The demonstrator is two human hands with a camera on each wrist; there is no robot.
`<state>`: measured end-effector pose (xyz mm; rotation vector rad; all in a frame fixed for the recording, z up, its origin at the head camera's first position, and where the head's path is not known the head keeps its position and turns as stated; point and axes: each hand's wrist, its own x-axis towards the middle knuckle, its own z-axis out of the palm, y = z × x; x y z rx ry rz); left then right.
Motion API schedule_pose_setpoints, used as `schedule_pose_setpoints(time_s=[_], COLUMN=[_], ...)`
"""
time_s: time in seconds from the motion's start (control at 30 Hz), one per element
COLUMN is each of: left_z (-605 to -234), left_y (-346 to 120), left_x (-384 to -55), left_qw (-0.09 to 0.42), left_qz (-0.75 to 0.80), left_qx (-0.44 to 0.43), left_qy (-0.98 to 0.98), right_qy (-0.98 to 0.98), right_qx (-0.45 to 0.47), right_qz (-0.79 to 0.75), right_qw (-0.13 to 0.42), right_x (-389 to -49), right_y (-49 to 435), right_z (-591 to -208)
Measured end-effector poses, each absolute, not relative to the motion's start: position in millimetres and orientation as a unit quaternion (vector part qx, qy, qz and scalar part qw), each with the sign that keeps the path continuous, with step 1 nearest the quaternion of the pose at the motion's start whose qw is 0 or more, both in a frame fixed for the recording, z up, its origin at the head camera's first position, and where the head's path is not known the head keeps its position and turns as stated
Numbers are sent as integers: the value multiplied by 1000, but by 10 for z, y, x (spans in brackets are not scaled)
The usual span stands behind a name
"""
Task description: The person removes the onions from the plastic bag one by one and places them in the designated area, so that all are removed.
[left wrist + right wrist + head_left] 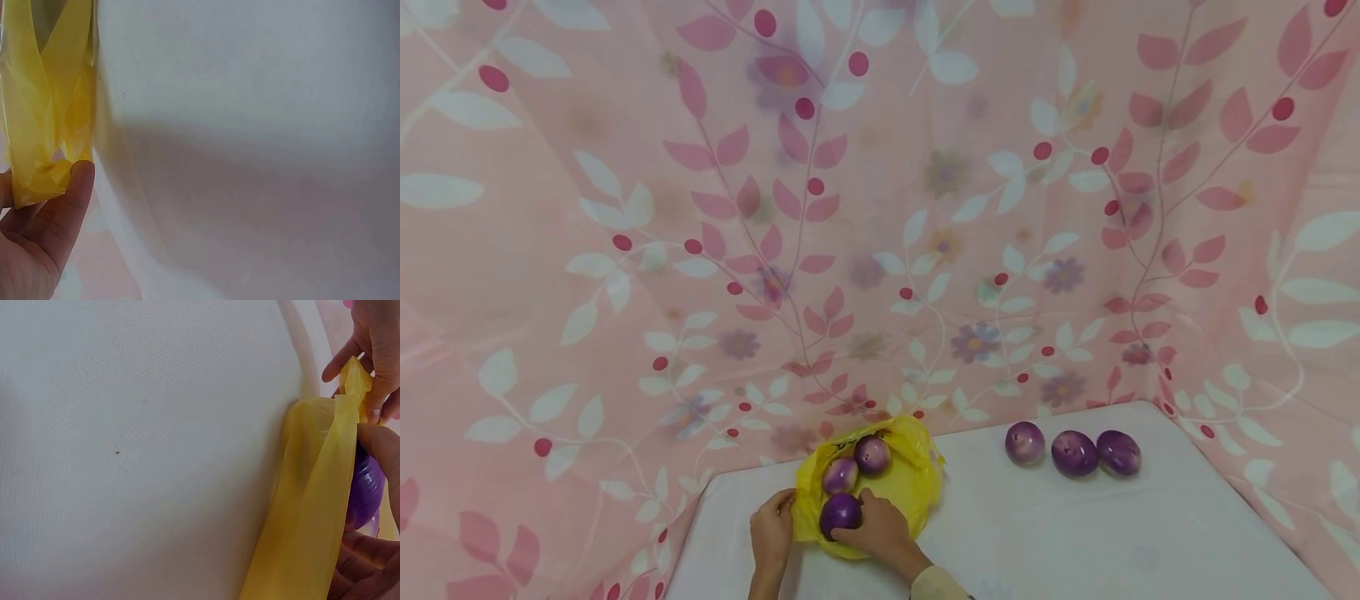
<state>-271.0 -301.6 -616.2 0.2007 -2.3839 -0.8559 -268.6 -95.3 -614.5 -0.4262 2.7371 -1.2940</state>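
Note:
A yellow plastic bag (917,467) lies spread with its mouth wide at the table's left. My left hand (771,529) pinches its left edge; in the left wrist view the fingers (78,194) hold a gathered corner of the plastic. My right hand (883,529) reaches over the near rim and grips a dark purple round eggplant (839,515), thumb on one side and fingers on the other. Two paler purple eggplants, one nearer (840,476) and one farther (873,455), lie inside the bag just beyond it. From the right wrist, the bag's wall partly hides the gripped eggplant (365,490).
Three more purple eggplants sit in a row on the white table (1037,533) at the back right: a pale one (1025,443), a darker one (1074,453) and another (1118,453) beside it. A pink floral curtain (880,250) hangs behind the table's far edge.

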Motion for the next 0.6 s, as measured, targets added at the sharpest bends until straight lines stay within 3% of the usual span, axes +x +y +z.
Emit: schedule_pose_setpoints(time_s=[0.6], left_z=[-6192], left_y=[-3027], left_x=[-2739], left_qw=[266], left_qz=[-327], left_qx=[94], left_qy=[-902], right_qy=[872], right_qx=[-152], right_qz=[-456], right_qw=[90], right_x=[-2689], right_y=[-840], right_z=[-6043])
